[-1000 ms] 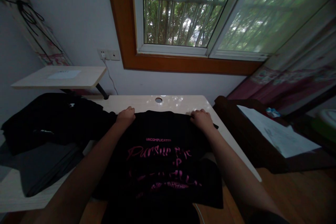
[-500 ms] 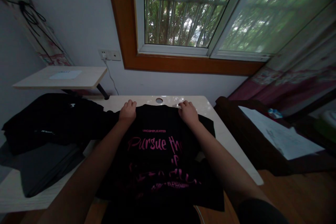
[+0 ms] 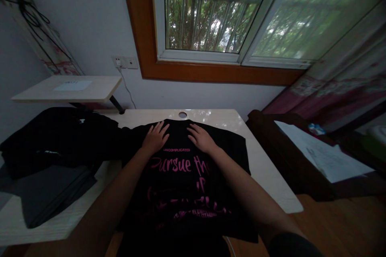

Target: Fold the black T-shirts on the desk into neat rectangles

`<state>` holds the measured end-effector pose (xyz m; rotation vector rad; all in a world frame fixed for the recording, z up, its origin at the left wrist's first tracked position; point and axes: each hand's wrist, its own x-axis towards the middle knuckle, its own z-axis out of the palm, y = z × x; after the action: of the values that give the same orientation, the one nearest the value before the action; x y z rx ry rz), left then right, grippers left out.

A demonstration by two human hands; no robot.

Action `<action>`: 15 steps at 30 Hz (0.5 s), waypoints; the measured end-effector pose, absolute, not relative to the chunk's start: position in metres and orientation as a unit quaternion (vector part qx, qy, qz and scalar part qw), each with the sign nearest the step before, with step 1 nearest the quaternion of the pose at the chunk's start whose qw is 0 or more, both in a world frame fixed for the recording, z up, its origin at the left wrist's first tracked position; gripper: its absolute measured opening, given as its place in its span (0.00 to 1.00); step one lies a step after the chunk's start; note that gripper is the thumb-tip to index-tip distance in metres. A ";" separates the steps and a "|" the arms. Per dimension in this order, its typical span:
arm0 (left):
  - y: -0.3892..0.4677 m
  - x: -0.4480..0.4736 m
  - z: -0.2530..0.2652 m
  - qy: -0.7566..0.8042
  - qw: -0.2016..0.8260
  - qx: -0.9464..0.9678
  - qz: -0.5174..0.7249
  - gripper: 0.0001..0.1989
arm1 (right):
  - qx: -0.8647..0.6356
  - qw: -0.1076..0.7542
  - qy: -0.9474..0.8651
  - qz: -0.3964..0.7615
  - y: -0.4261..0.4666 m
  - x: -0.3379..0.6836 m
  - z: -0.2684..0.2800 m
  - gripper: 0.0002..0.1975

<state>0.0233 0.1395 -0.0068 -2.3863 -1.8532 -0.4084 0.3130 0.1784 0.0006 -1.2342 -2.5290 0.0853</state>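
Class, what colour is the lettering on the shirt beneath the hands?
Pink lettering on a black shirt, seen best in the head view.

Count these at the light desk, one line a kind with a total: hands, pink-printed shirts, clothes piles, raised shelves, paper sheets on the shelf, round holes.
Hands: 2, left hand and right hand
Pink-printed shirt: 1
Clothes pile: 1, garments inside not countable
Raised shelf: 1
Paper sheet: 1
Round hole: 1
Total: 7

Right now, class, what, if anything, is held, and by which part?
Nothing is held: the hands, left and right, lie open on the black shirt, near its collar.
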 end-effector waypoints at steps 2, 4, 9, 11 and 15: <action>0.138 0.016 -0.007 -0.614 0.047 -0.775 -0.141 0.28 | -0.440 0.187 -0.877 0.044 0.179 0.326 0.004 0.22; 0.137 0.009 -0.007 -0.624 0.047 -0.767 -0.145 0.29 | -0.463 0.217 -0.858 0.051 0.179 0.346 0.011 0.20; 0.134 -0.007 -0.008 -0.629 0.050 -0.763 -0.139 0.28 | -0.582 0.281 -0.763 0.017 0.179 0.415 0.027 0.20; 0.133 -0.013 -0.008 -0.630 0.052 -0.762 -0.143 0.27 | -0.636 0.261 -0.726 0.014 0.177 0.445 0.027 0.21; 0.133 -0.023 -0.010 -0.632 0.049 -0.758 -0.152 0.26 | -0.717 0.159 -0.678 0.032 0.170 0.491 0.020 0.22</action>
<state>-0.0232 0.1329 -0.0103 -2.3100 -1.9261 -0.4628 0.4909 0.1701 0.0198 -2.0486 -1.9385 0.0914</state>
